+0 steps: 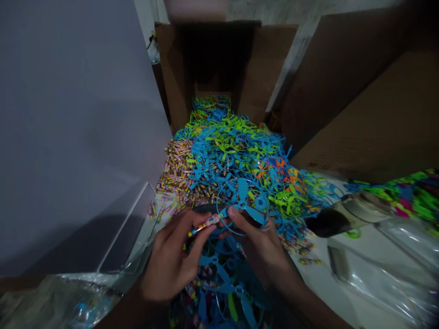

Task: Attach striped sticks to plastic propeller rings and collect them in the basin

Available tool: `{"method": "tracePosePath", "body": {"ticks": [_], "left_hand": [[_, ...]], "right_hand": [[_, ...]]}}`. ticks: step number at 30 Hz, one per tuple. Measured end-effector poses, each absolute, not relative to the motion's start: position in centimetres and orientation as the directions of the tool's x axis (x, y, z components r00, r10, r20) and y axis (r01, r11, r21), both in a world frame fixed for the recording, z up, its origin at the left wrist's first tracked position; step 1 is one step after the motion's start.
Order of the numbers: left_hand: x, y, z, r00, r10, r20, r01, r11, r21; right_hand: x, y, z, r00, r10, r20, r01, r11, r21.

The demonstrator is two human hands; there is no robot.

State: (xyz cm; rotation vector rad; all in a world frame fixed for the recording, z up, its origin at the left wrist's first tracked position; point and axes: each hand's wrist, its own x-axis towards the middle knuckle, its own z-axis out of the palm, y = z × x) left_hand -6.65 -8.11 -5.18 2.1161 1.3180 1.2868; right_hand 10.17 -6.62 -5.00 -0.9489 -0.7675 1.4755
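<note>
Between the fingers of my left hand (180, 253) is a small stick wrapped in a colourful pattern (211, 220), its yellow end pointing down and left. My right hand (262, 242) pinches a blue ringed propeller (243, 189) with its thumb over one blade. The stick's upper end meets the propeller near my right thumb; whether the two are joined I cannot tell. Below my hands lie more blue propellers (222, 274), mixed with a few green blades and patterned sticks.
A heap of blue and green propellers (236, 137) spills from an open cardboard box (274, 59). Patterned sticks (178, 173) are piled left of it. On the right are clear plastic bags (380, 278), a dark-ended roll (350, 212) and bright green pieces (418, 201). A grey panel (78, 114) stands left.
</note>
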Motion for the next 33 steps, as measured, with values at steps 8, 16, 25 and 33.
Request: {"method": "tracePosePath", "body": {"ticks": [8,16,25,33], "left_hand": [[-6.5,-7.6,-6.4,0.213,0.774,0.596,0.546,-0.600,0.584],[-10.9,-5.5,-5.3,0.313,0.858,0.407,0.561,-0.513,0.650],[-15.3,1.5,-16.1,0.081,0.981,0.175,0.919,-0.141,0.369],[-14.1,2.5,-17.4,0.030,0.991,0.134,0.912,-0.081,0.401]], "right_hand": [[10.4,-6.5,-5.4,-0.033,0.985,-0.171,-0.431,-0.168,-0.886],[18.5,-2.2,-7.3,0.137,0.989,0.061,0.178,0.036,-0.983],[20.0,0.6,-8.2,-0.455,0.883,0.119,0.570,0.391,-0.722],[20.5,7.1,-13.7,-0.282,0.934,0.219,0.643,0.354,-0.679]]}}
